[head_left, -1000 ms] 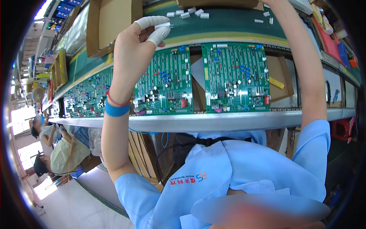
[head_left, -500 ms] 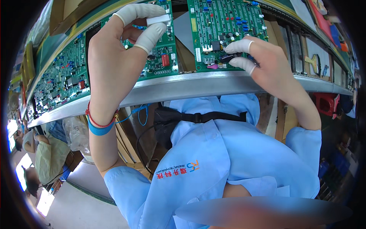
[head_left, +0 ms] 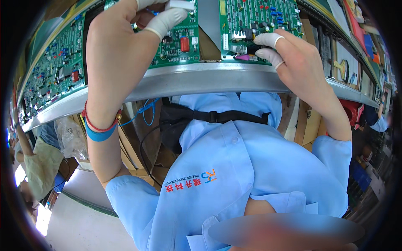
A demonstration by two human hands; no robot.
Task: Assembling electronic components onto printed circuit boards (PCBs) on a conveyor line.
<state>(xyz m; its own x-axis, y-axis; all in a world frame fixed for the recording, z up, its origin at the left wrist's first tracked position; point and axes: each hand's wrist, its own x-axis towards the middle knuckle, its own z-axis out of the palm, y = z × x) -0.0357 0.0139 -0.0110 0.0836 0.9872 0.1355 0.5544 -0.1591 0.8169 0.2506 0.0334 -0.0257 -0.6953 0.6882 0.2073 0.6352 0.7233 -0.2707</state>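
My left hand, with white finger cots, is closed over a green circuit board. Its thumb and forefinger pinch a small white rectangular block above the board's parts. Part of that forefinger is cut off by the upper edge. My right hand, also in finger cots, reaches to the near edge of a second green circuit board. Between its thumb and forefinger sits a small black component, partly hidden by the fingertips. A pink-purple part lies beside it at the board's edge.
A metal rail runs along the near side of the boards. Further left on the line lies another populated circuit board. A blue coiled cord hangs below the rail. Other people are at the far left and far right, one in a pale green garment.
The whole scene has shifted upward in the picture, so my left fingers are now partly cut off. Both hands keep nearly the same places over the boards, their grips unchanged.
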